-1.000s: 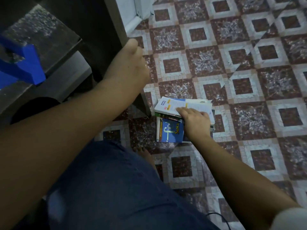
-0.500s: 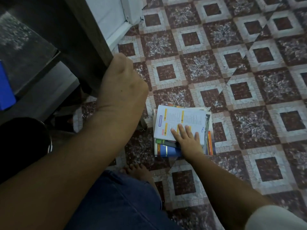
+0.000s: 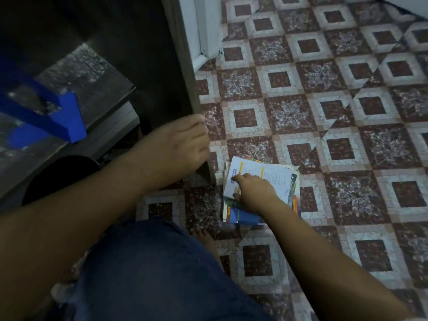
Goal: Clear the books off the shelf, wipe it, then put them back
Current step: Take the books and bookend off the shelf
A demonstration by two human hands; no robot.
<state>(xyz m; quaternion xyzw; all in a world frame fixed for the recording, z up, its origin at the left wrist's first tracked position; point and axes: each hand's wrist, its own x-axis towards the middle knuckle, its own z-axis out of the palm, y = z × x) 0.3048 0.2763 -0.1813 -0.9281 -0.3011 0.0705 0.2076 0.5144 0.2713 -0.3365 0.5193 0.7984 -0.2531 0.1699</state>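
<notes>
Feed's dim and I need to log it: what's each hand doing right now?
Left hand: grips the shelf side panel.
Right hand: lies on the book pile; grip cannot be told.

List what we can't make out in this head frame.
Head view:
- book count in the stack: the right hand and top booklet cover the lower ones.
- left hand: fingers behind the hand's back at the shelf side panel; grip unclear.
- shelf boards: dark, cut off by the left edge.
- text on the top booklet: blurred, too small.
</notes>
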